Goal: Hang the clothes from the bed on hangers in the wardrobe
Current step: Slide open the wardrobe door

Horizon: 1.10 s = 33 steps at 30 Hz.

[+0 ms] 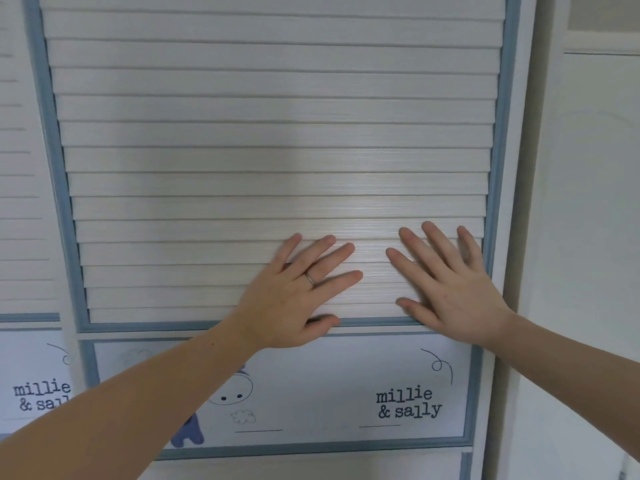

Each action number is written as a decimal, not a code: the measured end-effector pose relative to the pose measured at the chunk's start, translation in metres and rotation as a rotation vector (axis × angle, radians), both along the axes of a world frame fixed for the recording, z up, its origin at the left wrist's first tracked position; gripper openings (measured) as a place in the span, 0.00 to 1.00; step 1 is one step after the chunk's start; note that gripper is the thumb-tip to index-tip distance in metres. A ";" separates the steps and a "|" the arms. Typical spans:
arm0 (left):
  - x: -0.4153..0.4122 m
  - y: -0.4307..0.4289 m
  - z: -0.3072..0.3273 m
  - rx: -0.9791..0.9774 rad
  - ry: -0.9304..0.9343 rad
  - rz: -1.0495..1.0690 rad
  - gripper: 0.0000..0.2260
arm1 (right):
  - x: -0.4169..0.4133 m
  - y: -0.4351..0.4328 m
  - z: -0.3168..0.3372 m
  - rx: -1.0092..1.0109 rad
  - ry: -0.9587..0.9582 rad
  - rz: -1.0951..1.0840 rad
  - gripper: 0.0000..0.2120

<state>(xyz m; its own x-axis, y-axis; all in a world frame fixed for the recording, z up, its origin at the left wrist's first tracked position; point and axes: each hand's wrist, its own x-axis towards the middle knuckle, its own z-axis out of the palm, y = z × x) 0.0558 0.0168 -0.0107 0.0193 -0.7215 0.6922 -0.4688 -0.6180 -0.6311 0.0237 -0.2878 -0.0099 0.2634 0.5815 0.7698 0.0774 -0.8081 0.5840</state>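
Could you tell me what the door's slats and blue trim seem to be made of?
Slats: likely wood or laminate board, whitewashed with a faint sheen, fine horizontal grain showing. Blue trim: painted wood or plastic moulding, matte; the look cannot settle which.

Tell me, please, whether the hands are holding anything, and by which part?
Nothing is held: the left hand and right hand lie flat, fingers spread, on the wardrobe door.
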 end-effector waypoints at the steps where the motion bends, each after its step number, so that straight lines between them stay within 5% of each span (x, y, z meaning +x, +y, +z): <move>1: 0.000 0.001 0.000 0.001 -0.002 0.000 0.27 | 0.001 0.001 0.000 0.002 -0.002 0.005 0.32; 33: -0.003 0.141 -0.008 -0.093 -0.024 0.156 0.29 | 0.014 0.142 0.001 0.011 0.017 0.166 0.31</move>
